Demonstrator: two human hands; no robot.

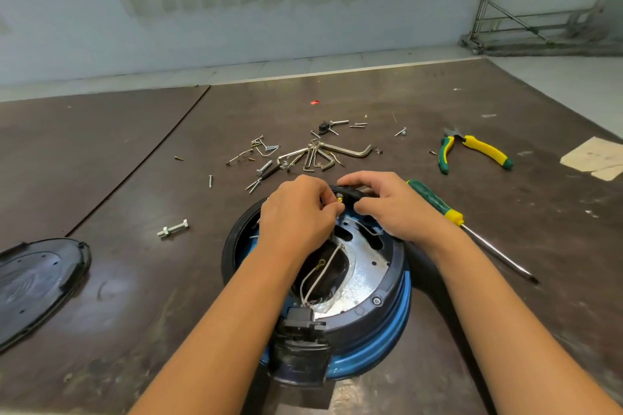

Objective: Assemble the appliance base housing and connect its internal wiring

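Note:
A round blue appliance base housing [384,317] with a dark rim lies upside down on the brown table, its silver inner plate [362,274] and white wires [320,271] exposed. At its far rim sits a small black part with brass terminals [341,198]. My left hand [296,212] pinches a wire or terminal there with curled fingers. From the other side my right hand [387,202] grips the black part, thumb under it. A black switch block [300,327] hangs at the housing's near edge.
Several loose screws, bolts and hex keys [317,153] lie beyond the hands. A green-yellow screwdriver [448,212] lies right of the housing, pliers [472,148] farther right. A black bottom cover [37,280] sits at left, a bolt [172,228] nearby.

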